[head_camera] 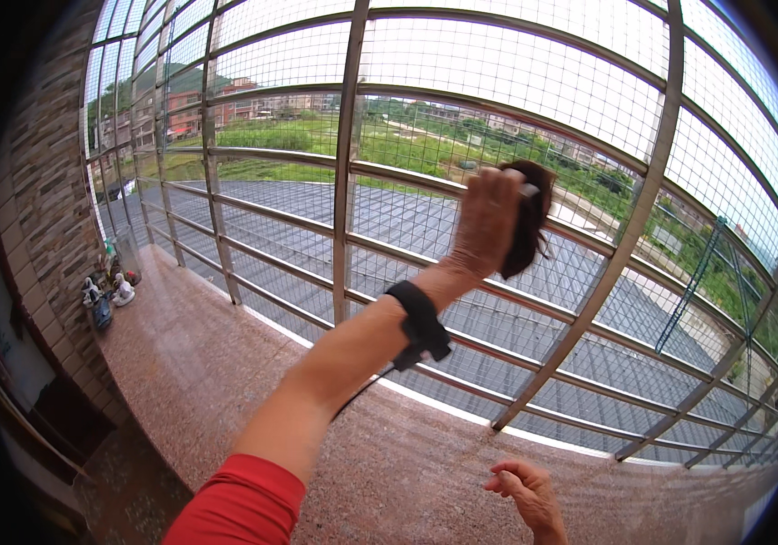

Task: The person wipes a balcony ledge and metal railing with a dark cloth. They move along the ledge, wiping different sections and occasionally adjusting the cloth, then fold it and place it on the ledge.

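Note:
My left hand [489, 221] reaches up and grips a dark brown cloth [526, 225] against a horizontal metal bar [416, 178] of the window grille. Part of the cloth is hidden behind the fingers. A black strap with a small device [419, 320] circles my left wrist, and a thin cable runs from it. Low in front of me, my right hand [525, 487] hovers above the speckled pink stone sill [389, 470]. Its fingers are loosely bent, with nothing seen between them. Wire mesh [498, 61] spans the grille behind the bars.
Small white figurines [123, 289] and a dark shoe-shaped object [100, 313] stand at the sill's far left end, against the stone-tiled wall [55, 191]. A green cord [692, 286] hangs on the grille at right. Beyond lies a grey corrugated roof [280, 208].

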`<move>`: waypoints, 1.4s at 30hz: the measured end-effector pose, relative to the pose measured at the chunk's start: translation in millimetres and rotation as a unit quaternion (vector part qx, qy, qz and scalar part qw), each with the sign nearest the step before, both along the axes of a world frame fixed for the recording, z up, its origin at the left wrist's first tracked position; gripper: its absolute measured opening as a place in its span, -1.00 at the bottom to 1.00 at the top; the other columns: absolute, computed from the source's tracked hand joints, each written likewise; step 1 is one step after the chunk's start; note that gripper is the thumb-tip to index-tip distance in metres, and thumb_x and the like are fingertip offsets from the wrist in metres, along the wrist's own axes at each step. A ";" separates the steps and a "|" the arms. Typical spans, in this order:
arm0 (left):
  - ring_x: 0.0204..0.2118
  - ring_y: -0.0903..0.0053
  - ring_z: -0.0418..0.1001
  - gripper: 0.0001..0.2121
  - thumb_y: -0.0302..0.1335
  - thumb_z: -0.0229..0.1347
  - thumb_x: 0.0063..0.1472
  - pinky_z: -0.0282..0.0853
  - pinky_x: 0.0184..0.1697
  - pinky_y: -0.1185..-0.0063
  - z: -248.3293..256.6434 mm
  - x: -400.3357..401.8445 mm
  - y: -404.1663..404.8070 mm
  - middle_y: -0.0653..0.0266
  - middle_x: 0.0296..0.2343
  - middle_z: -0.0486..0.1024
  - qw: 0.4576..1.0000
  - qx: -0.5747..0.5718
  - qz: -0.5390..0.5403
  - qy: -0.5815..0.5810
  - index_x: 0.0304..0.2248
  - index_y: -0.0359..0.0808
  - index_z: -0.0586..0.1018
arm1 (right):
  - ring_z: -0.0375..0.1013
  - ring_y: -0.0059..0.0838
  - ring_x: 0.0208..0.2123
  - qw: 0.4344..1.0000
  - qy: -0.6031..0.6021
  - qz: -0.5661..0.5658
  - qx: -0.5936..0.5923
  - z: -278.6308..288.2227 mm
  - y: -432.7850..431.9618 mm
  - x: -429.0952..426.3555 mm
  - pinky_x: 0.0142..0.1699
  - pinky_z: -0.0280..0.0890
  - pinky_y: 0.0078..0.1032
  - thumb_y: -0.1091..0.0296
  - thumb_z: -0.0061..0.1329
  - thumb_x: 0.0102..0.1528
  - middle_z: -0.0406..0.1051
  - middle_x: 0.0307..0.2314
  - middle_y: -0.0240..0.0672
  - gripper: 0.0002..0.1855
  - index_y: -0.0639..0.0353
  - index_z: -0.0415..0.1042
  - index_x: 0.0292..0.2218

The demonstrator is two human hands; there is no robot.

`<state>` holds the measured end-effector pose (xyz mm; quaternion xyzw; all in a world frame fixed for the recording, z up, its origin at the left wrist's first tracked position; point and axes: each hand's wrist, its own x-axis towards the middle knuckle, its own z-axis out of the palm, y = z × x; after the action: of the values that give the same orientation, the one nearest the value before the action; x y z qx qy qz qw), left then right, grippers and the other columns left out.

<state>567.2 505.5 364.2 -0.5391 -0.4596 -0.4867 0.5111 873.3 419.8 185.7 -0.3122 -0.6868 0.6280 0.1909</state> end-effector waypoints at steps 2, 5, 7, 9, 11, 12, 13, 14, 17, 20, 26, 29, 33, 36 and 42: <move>-0.26 0.31 0.20 -0.52 -0.50 0.16 -0.06 0.18 -0.19 0.44 -1.8 35.3 14.1 0.11 -0.30 0.20 1.000 -0.001 -0.016 0.021 -0.14 -0.31 0.24 | 0.43 -0.61 -0.43 1.000 0.005 -0.011 0.006 -3.6 -0.8 4.3 -0.29 0.29 -0.66 0.38 -0.14 0.15 0.49 -0.49 -0.30 -0.78 0.33 0.41 -0.23; -0.27 0.36 0.19 -0.42 -0.38 0.25 -0.14 0.23 -0.23 0.43 -2.6 83.3 35.1 0.12 -0.27 0.15 0.995 -0.046 -0.094 0.002 -0.14 -0.28 0.22 | 0.41 -0.60 -0.42 1.000 0.017 -0.010 0.019 -14.2 -1.1 16.2 -0.29 0.25 -0.64 0.23 -0.13 0.15 0.49 -0.47 -0.32 -0.71 0.24 0.43 -0.18; -0.27 0.35 0.19 -0.42 -0.36 0.22 -0.10 0.25 -0.24 0.42 -3.0 107.6 45.1 0.11 -0.25 0.14 0.996 -0.032 -0.085 0.020 -0.10 -0.25 0.21 | 0.40 -0.60 -0.40 0.999 0.021 -0.014 0.027 -23.3 -0.8 25.8 -0.28 0.24 -0.62 0.18 -0.12 0.16 0.49 -0.46 -0.35 -0.68 0.19 0.43 -0.15; -0.28 0.33 0.20 -0.46 -0.38 0.19 -0.07 0.27 -0.24 0.42 -6.1 107.1 46.9 0.11 -0.24 0.14 0.996 -0.021 -0.086 0.021 -0.09 -0.22 0.21 | 0.40 -0.62 -0.42 0.999 0.011 -0.029 0.036 -31.6 0.5 34.0 -0.31 0.24 -0.63 0.20 -0.12 0.16 0.49 -0.47 -0.36 -0.69 0.19 0.43 -0.15; -0.28 0.32 0.20 -0.51 -0.41 0.15 -0.04 0.28 -0.23 0.42 -14.6 99.0 41.8 0.11 -0.24 0.14 0.994 -0.043 -0.093 0.037 -0.10 -0.21 0.23 | 0.39 -0.63 -0.44 0.999 0.022 -0.027 0.027 -36.9 2.0 37.5 -0.33 0.23 -0.64 0.22 -0.13 0.16 0.48 -0.48 -0.36 -0.70 0.21 0.44 -0.17; -0.27 0.31 0.21 -0.54 -0.43 0.14 -0.02 0.28 -0.23 0.42 -23.7 91.1 35.5 0.10 -0.23 0.14 0.992 -0.063 -0.102 0.046 -0.12 -0.21 0.24 | 0.39 -0.63 -0.45 0.999 0.028 -0.027 0.021 -38.1 2.9 37.1 -0.34 0.23 -0.65 0.24 -0.13 0.16 0.48 -0.48 -0.36 -0.71 0.22 0.44 -0.17; -0.27 0.31 0.21 -0.57 -0.44 0.12 -0.01 0.28 -0.23 0.43 -33.2 83.2 29.1 0.10 -0.23 0.14 0.990 -0.075 -0.104 0.054 -0.13 -0.21 0.25 | 0.39 -0.63 -0.45 0.999 0.028 -0.024 0.017 -38.2 3.7 35.5 -0.35 0.23 -0.65 0.24 -0.13 0.16 0.48 -0.49 -0.36 -0.71 0.23 0.45 -0.18; -0.28 0.33 0.21 -0.62 -0.45 0.11 -0.01 0.28 -0.23 0.43 -42.5 73.4 22.7 0.11 -0.24 0.16 0.988 -0.100 -0.093 0.066 -0.18 -0.21 0.27 | 0.39 -0.63 -0.46 0.999 0.027 -0.022 0.016 -37.2 4.7 32.6 -0.35 0.23 -0.65 0.25 -0.13 0.16 0.48 -0.49 -0.36 -0.72 0.24 0.45 -0.19; -0.29 0.34 0.22 -0.65 -0.44 0.11 -0.01 0.28 -0.22 0.44 -78.1 30.3 -6.6 0.13 -0.27 0.19 0.989 -0.135 -0.028 0.055 -0.21 -0.20 0.28 | 0.39 -0.64 -0.45 0.999 0.020 -0.008 0.028 -29.7 6.8 19.6 -0.35 0.23 -0.65 0.25 -0.13 0.17 0.47 -0.50 -0.38 -0.72 0.25 0.46 -0.20; -0.30 0.33 0.24 -0.61 -0.46 0.14 -0.03 0.28 -0.20 0.47 -91.8 -13.9 -22.1 0.16 -0.28 0.21 0.988 -0.140 0.056 0.023 -0.18 -0.22 0.29 | 0.40 -0.59 -0.42 0.999 0.009 0.004 0.035 -20.6 6.8 2.0 -0.32 0.25 -0.62 0.26 -0.13 0.16 0.47 -0.48 -0.37 -0.72 0.25 0.45 -0.19; -0.23 0.24 0.27 -0.59 -0.47 0.12 -0.04 0.24 -0.16 0.40 -103.9 -98.2 -71.7 0.13 -0.24 0.25 0.975 -0.123 0.181 -0.043 -0.16 -0.24 0.28 | 0.42 -0.62 -0.47 1.000 -0.003 0.005 0.015 -14.4 8.1 -13.1 -0.33 0.27 -0.67 0.37 -0.14 0.14 0.49 -0.51 -0.30 -0.79 0.31 0.42 -0.25; -0.19 0.15 0.25 -0.48 -0.48 0.19 -0.08 0.21 -0.10 0.36 -106.2 -126.3 -98.7 0.07 -0.23 0.24 0.965 -0.096 0.204 -0.138 -0.12 -0.31 0.22 | 0.42 -0.61 -0.46 1.000 -0.006 0.010 0.000 -15.8 11.7 -11.7 -0.32 0.28 -0.67 0.36 -0.12 0.14 0.49 -0.51 -0.30 -0.78 0.32 0.42 -0.24; -0.19 0.13 0.29 -0.64 -0.51 0.07 0.03 0.27 -0.20 0.32 -132.8 -115.6 -106.4 0.04 -0.24 0.24 0.951 -0.139 0.051 -0.271 -0.17 -0.32 0.25 | 0.42 -0.62 -0.44 1.000 0.006 0.015 -0.008 -18.1 15.1 -8.4 -0.30 0.28 -0.66 0.34 -0.10 0.14 0.49 -0.50 -0.32 -0.77 0.32 0.42 -0.23; -0.19 0.09 0.28 -0.66 -0.54 0.04 0.05 0.29 -0.18 0.32 -171.2 -87.1 -104.7 0.00 -0.25 0.24 0.902 -0.245 -0.015 -0.355 -0.16 -0.37 0.27 | 0.42 -0.65 -0.48 1.000 0.020 0.010 0.005 -17.8 16.1 -4.6 -0.36 0.27 -0.70 0.36 -0.13 0.15 0.49 -0.52 -0.33 -0.79 0.29 0.43 -0.26; -0.24 0.12 0.31 -0.65 -0.59 0.00 0.00 0.34 -0.20 0.36 -196.0 -53.2 -73.0 -0.02 -0.27 0.29 0.951 -0.236 0.143 -0.141 -0.15 -0.40 0.32 | 0.42 -0.62 -0.45 1.000 -0.009 -0.029 0.008 -15.1 19.2 8.7 -0.32 0.30 -0.66 0.35 -0.09 0.13 0.48 -0.51 -0.33 -0.78 0.33 0.43 -0.26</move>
<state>513.9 432.6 168.1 -0.4991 -0.7006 -0.3573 0.3639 882.0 439.0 170.7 -0.3360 -0.6842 0.6140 0.2050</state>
